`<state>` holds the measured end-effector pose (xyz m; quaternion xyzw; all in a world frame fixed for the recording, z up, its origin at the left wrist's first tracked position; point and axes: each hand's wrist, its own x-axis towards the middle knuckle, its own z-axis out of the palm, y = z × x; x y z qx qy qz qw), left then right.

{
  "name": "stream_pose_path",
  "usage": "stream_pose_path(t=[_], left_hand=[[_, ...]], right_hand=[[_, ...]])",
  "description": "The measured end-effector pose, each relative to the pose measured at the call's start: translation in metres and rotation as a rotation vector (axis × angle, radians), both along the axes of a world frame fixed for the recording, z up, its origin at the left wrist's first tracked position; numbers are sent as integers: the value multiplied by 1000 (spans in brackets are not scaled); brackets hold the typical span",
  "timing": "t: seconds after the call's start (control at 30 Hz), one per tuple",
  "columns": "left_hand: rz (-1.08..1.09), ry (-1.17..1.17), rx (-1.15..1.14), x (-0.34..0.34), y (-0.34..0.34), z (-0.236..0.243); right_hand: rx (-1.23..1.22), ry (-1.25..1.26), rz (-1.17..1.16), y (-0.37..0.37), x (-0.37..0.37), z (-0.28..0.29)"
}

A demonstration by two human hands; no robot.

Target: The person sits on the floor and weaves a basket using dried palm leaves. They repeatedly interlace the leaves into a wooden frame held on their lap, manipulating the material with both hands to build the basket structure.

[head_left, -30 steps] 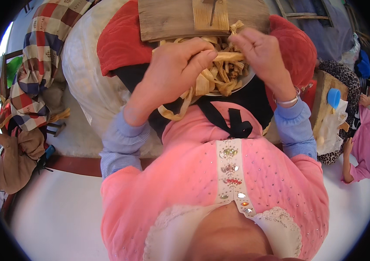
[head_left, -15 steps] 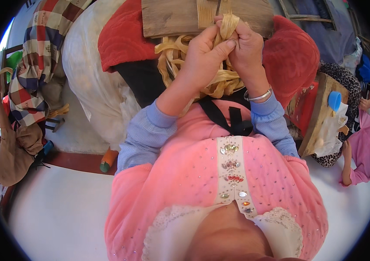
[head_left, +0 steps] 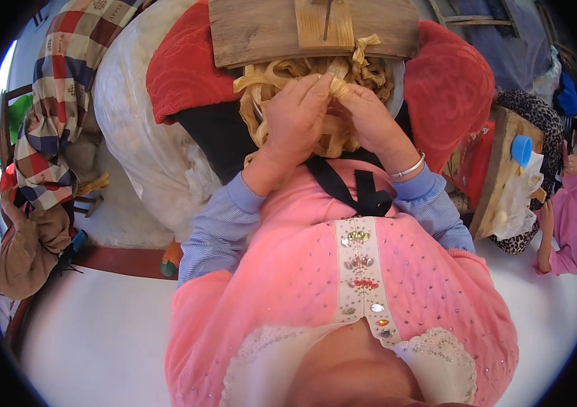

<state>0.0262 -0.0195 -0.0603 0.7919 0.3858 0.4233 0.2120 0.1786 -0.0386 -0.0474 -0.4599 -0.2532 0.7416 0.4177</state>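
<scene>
One flat tan strip, perhaps dried plant fibre, is bunched into a small roll between the fingertips of the left hand and the right hand. Both hands have the grip pressed together: the right pinches the roll between thumb and forefinger, while the left meets it with gathered fingers, its thumb partly hidden. The roll sits above a loose heap of similar strips in a pale round basin, whose rim shows beside the right hand.

Just beyond the heap lies a wooden board bearing a smaller wood block and a thin metal rod. A knotted strip end overlaps the board's near edge. Red cloth flanks the basin on both sides.

The step in hand appears to be folding or knotting the strip. The next move would call for a firm pinch on one side while the other draws the fold snug, without splitting the material.
</scene>
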Motion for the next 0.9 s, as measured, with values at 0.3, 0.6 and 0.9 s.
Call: stream_pose_path(t=[0.3,0.6,0.9], left_hand=[[-6,46,-429,13,14,44],[-86,-649,-1179,-2,5,11],[14,149,-71,-41,11,32]], right_hand=[[421,-393,-128,9,5,-5],[732,-727,-424,26,6,18],[632,-718,-112,42,39,34]])
